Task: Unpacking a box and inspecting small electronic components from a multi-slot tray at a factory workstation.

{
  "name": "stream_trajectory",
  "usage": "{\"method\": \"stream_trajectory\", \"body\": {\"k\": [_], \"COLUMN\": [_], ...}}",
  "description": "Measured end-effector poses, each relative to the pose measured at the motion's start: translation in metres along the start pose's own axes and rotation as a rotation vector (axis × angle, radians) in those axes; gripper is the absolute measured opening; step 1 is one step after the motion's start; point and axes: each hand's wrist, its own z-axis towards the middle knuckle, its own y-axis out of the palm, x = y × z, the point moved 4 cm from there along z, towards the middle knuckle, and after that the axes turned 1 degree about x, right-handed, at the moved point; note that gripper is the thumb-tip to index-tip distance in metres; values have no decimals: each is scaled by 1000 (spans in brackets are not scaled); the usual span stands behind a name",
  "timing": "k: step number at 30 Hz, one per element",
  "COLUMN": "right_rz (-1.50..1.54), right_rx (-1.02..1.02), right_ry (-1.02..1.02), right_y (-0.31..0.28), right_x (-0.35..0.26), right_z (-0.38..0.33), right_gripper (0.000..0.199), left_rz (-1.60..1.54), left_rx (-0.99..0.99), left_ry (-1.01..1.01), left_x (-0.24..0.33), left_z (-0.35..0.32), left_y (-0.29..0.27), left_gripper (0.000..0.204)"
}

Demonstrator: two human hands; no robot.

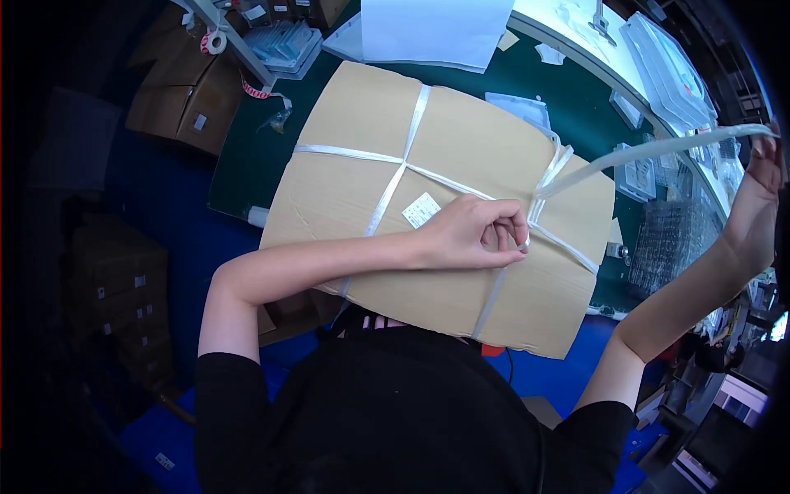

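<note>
A flat tan cardboard package (428, 296) lies on the green bench mat, crossed by white plastic straps (354, 151). A small printed label (421, 209) sits near its middle. My left forearm lies across the package, and my left hand (477, 235) is curled, thumb toward fingertips, beside the right-hand strap crossing. What those fingers pinch, if anything, is too small to make out. Far to the right, my raised right hand (765, 169) is closed on a loose length of strap (650, 151). That length stretches back to the crossing, where loose loops (555, 165) stand up.
Cardboard boxes (177, 103) stand at the left. Beyond the package are clear plastic trays (281, 48), a white sheet (436, 29) and a tape roll (214, 42). Stacked clear trays (671, 243) stand right of the package, beside a white shelf edge (568, 37).
</note>
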Motion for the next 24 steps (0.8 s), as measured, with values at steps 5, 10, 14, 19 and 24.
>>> {"method": "stream_trajectory", "body": {"k": [5, 10, 14, 19, 24], "right_rz": [-920, -542, -387, -210, 321], "right_rx": [-70, -644, -793, -901, -648], "right_ry": [167, 701, 845, 944, 529], "right_y": [7, 32, 54, 39, -30], "right_x": [76, 92, 77, 61, 55], "right_z": [-80, -187, -212, -216, -201], "right_gripper": [85, 37, 30, 29, 39], "left_rz": [254, 686, 953, 674, 642], "left_rx": [-2, 303, 482, 215, 231], "left_ry": [229, 201, 98, -342, -241], "left_x": [18, 22, 10, -2, -10], "left_z": [-38, -58, -61, -66, -73], "left_y": [-2, -63, -103, -132, -135], "left_gripper": [30, 33, 29, 24, 22]}}
